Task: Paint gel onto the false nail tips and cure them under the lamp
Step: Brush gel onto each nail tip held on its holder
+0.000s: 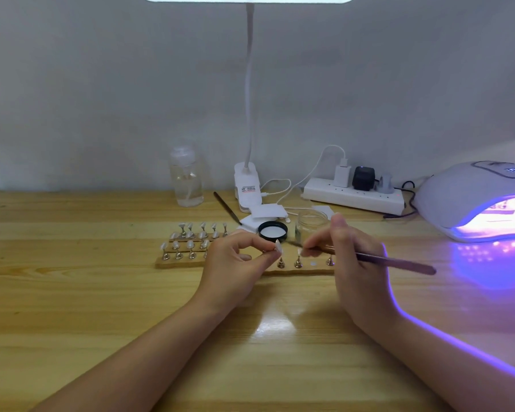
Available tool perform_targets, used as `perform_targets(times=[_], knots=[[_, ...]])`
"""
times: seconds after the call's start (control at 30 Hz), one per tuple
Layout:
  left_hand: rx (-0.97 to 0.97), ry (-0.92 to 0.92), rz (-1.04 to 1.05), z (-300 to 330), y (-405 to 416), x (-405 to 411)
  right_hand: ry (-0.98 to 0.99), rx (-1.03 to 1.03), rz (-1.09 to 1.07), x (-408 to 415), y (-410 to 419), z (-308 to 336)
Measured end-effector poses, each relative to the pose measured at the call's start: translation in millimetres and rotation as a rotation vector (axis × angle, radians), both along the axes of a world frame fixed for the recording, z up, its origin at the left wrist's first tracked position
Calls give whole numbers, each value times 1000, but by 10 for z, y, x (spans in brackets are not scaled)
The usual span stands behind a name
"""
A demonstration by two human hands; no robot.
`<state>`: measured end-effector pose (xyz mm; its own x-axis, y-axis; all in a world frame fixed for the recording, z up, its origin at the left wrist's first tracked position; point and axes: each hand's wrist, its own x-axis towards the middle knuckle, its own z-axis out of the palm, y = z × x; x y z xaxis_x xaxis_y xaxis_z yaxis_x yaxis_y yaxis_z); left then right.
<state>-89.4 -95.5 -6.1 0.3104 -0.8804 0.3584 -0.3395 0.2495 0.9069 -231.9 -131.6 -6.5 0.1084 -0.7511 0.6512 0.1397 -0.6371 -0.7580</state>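
Observation:
My left hand (238, 263) pinches a small metal stand with a pale false nail tip (278, 245) on top, held just above the wooden holder board (179, 264). My right hand (348, 257) grips a long purple-handled brush (399, 261), its tip pointing left toward that nail tip. Several more tips on metal stands (191, 236) sit in rows on the board's left half, and a few stands (298, 261) remain at its right. A small open glass gel jar (311, 223) and its black lid (272, 231) lie just behind the board. The curing lamp (476, 200) glows violet at the right.
A clear pump bottle (187, 176) stands at the back left. The white desk lamp base (247, 187), a power strip (354, 194) with plugs and cables, white wipes (265, 214) and a spare dark tool (227, 208) crowd the back of the wooden table (72, 292).

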Motion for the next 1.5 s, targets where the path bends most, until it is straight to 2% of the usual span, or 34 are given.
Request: perform_targets(times=[0.07,0.17,0.43,0.57,0.7,1.23,1.37,1.5], knots=[[-12,11,-1,6,-1,-2,34,9,15,9,-5,-7],[-19,26,-10,8,8,-1,-23,72,40,8,17,1],[-4,16,11,6,10,1,-12,66,15,-6,7,-8],[-17,14,0,11,10,-3,0,1,-4,-6,-7,-4],[-15,1,-3,0,2,0,-45,96,32,1,7,-3],[-28,-16,-2,-14,-6,14,-52,71,29,19,11,-2],[-40,13,-5,-8,-5,7,4,45,3,18,8,-2],[-36,19,-6,-14,1,5,-47,72,15,6,21,6]])
